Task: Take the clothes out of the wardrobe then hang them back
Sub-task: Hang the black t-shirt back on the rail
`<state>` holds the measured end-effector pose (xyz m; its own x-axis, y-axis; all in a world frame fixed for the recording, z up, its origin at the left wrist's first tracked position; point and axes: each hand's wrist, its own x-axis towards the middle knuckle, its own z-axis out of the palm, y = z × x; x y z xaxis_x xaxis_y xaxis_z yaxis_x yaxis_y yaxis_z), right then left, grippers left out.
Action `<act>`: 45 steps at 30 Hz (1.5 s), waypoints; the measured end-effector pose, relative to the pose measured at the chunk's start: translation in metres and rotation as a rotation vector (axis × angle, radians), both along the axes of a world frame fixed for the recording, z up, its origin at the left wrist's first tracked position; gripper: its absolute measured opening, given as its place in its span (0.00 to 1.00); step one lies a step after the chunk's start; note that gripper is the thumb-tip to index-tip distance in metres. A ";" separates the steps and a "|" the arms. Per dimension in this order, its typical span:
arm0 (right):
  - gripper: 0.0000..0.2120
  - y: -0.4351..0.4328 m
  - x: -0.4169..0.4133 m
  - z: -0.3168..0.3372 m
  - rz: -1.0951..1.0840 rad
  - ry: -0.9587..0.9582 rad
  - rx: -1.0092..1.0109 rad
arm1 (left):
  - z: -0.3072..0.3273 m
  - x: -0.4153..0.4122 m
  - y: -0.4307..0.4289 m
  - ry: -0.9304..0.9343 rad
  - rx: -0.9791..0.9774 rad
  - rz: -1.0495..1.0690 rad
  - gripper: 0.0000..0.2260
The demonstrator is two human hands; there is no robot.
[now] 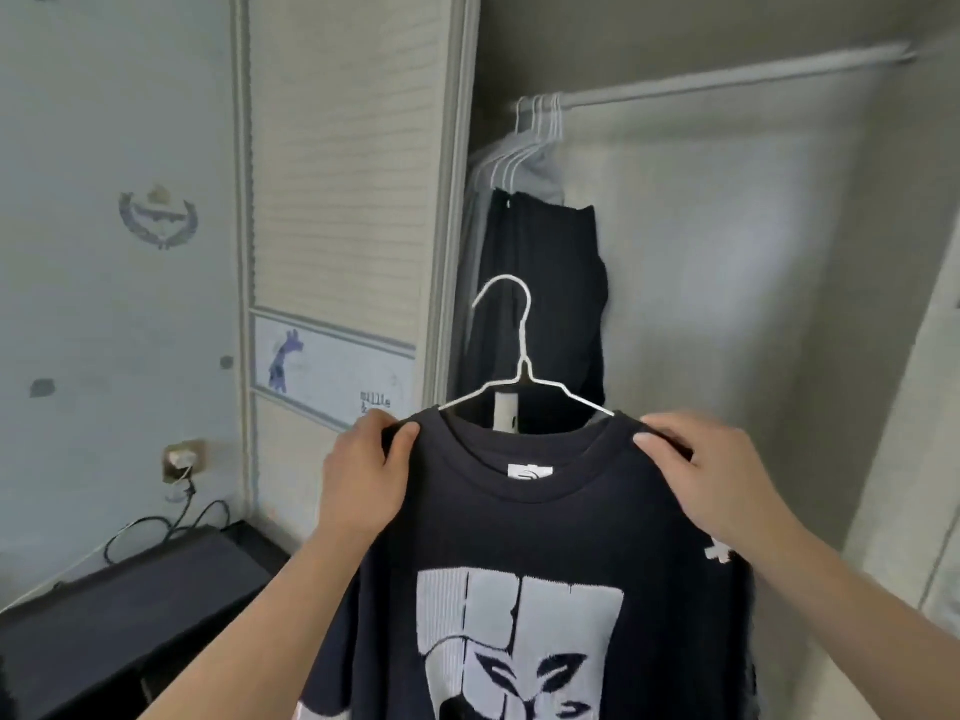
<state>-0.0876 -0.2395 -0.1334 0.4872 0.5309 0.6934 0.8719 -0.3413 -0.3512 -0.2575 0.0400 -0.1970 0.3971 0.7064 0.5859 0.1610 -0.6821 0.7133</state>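
Observation:
A black T-shirt with a white graphic print hangs on a white wire hanger, held up in front of the open wardrobe. My left hand grips the shirt's left shoulder with the thumb over the fabric. My right hand holds the right shoulder the same way. The hanger's hook points up and left, well below the metal rail. Several white hangers with grey and black clothes hang at the rail's left end.
The louvred wardrobe door stands to the left of the opening. Most of the rail to the right of the hung clothes is bare. A black low cabinet with cables and a wall socket sits at lower left.

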 end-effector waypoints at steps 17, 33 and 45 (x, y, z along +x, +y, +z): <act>0.07 -0.025 0.088 0.219 -0.634 -0.395 -0.146 | 0.217 0.305 0.022 -0.282 0.194 -0.431 0.11; 0.08 -0.014 0.167 0.314 -0.882 -0.434 -0.038 | 0.320 0.501 -0.029 -0.408 0.179 -0.636 0.13; 0.09 0.052 0.256 0.372 -1.003 -0.435 0.204 | 0.399 0.609 -0.029 -0.491 0.179 -0.974 0.28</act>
<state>0.1683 -0.1872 0.2389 0.3260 -0.1108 0.9389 0.2954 -0.9315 -0.2124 0.3516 0.0106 0.2023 0.4332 0.1070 0.8949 -0.7747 -0.4632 0.4304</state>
